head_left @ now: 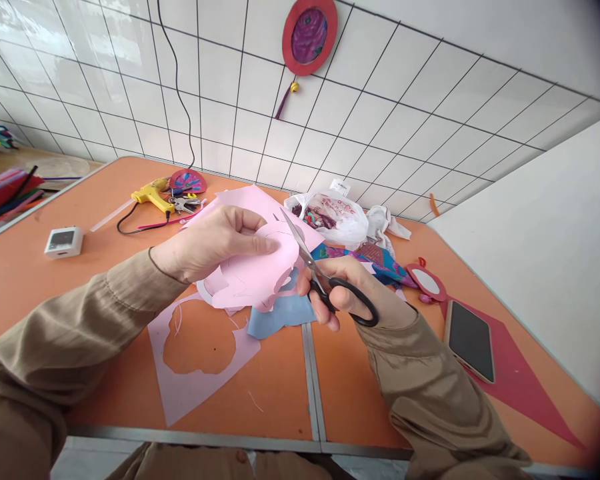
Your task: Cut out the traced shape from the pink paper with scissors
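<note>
My left hand [225, 243] pinches a pink sheet [253, 277] between thumb and fingers, holding it above the table. Faint drawn lines run over the sheet, and its lower edge is cut in curves. In my right hand [347, 283] is a pair of scissors [320, 273] with black handles, its blades pointing up and left beside the sheet's right edge. Whether the blades touch the sheet I cannot tell. Below lie a pink sheet with a large cut-out hole [180, 393] and a blue piece [283, 317]. More pink sheet shows behind my hands.
A yellow glue gun [153, 195], keys [184, 204] and a white box [63, 242] lie at left. Behind stands a plastic bag [347, 217]. At right are patterned cloth [387, 267], a red-rimmed oval [427, 281], and a phone [470, 340] on red sheet [525, 387]. The tiled wall bounds the back.
</note>
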